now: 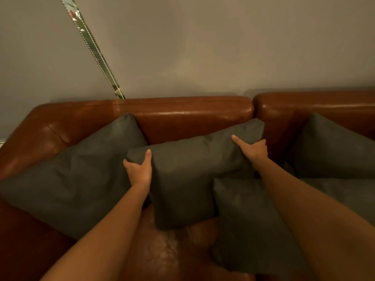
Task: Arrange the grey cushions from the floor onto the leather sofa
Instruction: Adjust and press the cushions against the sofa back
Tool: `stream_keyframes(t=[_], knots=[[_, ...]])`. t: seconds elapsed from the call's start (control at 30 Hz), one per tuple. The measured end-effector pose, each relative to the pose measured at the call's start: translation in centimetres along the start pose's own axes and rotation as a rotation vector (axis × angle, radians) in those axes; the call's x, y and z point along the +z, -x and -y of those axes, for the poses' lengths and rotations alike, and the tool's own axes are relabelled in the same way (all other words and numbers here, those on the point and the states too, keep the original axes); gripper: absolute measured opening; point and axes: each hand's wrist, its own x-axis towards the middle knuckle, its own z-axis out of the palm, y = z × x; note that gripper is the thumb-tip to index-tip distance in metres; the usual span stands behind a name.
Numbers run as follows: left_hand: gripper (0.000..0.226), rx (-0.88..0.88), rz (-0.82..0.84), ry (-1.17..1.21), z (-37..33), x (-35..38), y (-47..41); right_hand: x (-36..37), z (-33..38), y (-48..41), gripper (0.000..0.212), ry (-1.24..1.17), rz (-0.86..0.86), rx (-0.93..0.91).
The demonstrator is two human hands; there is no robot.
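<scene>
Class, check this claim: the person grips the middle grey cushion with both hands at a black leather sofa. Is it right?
Not quite. The sofa is reddish brown, not black, as the head view shows. The rest holds: the left hand and the right hand both grip the middle grey cushion.

Wall (203,47): plain, pale grey-beige, fills the upper half.
Mirror edge (90,43): ornate bevelled strip, slanting down the wall to behind the leather sofa (182,106).
Light: dim, warm, glossy highlights on the brown leather.
</scene>
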Motion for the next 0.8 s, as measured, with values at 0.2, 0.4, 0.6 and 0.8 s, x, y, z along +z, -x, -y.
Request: stream_keyframes(t=[0.2, 0.4, 0.6, 0.8], knots=[[0.086, -0.123, 0.05, 0.071, 0.4, 0.0, -0.3, 1.1, -1.0, -0.8, 0.119, -0.19, 0.061, 0.053], [0.08, -0.1, 0.054, 0.038, 0.4, -0.3, 0.2, 1.4, -1.1, -0.4, 0.108, -0.189, 0.021, 0.009], [0.079, -0.113, 0.025, 0.046, 0.6, -1.0, 0.6, 1.6, -0.9, 0.8, 0.107, -0.178, -0.015, -0.019], [0.079, -0.114, -0.124, 0.092, -0.1, -2.8, 1.9, 2.4, 0.5, 2.9, 0.108, -0.151, 0.024, -0.076]])
